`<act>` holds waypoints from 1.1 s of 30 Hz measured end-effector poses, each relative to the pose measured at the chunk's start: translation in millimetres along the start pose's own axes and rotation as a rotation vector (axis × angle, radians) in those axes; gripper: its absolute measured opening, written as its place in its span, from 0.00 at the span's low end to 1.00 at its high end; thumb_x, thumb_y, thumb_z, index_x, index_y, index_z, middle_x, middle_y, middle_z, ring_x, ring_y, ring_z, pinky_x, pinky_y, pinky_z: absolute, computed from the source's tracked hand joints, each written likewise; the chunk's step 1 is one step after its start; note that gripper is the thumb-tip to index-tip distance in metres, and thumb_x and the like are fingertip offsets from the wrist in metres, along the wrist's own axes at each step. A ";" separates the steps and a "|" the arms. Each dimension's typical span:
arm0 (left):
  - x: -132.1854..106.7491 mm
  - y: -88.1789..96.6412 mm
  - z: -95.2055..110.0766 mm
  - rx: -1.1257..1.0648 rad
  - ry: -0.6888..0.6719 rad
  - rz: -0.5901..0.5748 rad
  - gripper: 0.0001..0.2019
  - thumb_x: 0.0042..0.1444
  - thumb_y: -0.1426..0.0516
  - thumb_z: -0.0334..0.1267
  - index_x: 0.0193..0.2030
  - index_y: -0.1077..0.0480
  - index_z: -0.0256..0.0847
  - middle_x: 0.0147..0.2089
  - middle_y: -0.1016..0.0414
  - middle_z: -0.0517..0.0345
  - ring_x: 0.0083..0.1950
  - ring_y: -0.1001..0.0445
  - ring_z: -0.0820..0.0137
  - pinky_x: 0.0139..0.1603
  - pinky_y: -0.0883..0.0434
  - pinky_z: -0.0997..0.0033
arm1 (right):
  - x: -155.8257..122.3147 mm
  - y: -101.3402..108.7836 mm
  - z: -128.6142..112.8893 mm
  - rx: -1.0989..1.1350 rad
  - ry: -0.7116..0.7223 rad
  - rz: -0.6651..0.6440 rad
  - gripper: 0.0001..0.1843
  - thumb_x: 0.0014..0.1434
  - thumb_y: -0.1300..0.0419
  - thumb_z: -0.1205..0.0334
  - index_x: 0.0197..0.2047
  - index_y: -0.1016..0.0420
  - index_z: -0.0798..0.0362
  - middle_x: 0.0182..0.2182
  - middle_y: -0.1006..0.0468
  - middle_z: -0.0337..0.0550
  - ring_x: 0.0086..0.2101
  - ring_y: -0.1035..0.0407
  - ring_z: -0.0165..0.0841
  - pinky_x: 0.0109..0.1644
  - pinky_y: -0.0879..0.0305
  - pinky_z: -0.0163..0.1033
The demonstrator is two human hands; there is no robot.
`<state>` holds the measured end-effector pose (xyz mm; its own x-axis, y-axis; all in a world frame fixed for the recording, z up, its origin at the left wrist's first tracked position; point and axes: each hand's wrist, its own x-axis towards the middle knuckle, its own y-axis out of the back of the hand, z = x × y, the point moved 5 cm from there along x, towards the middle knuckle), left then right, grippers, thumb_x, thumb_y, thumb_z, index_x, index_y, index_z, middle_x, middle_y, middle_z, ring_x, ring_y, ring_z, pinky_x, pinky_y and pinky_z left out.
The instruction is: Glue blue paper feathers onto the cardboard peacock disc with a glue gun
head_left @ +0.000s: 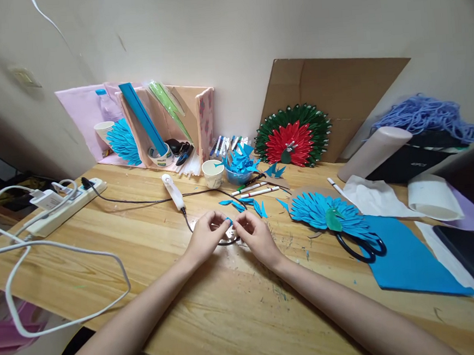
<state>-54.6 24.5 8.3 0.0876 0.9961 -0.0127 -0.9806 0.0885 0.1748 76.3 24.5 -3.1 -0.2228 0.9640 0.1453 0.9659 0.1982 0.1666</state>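
My left hand and my right hand meet over the middle of the wooden table. Both pinch a small blue paper piece between their fingertips. Under the hands a black cable loops across the wood. More blue folded paper pieces lie just beyond my hands. A white glue gun lies beyond my left hand. To the right sits a blue paper peacock, with black-handled scissors beside it.
A white power strip with thick white cables sits at the left. Against the wall stand a pink organiser, a paper cup, a blue bowl, markers and a red-green paper peacock. Blue paper sheet lies right.
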 end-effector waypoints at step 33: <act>5.0 -3.8 -7.8 -0.196 0.101 -0.082 0.17 0.43 0.38 0.47 0.33 0.29 0.34 0.31 0.25 0.54 0.29 0.27 0.72 0.31 0.30 0.73 | 2.4 5.0 4.2 0.071 -0.030 0.072 0.09 0.57 0.45 0.56 0.33 0.36 0.52 0.27 0.32 0.37 0.25 0.38 0.27 0.27 0.41 0.31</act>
<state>-51.8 29.2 -0.1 0.1599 0.9799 -0.1192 -0.9871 0.1580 -0.0257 81.1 28.5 -6.0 -0.1499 0.9807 0.1252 0.9864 0.1396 0.0871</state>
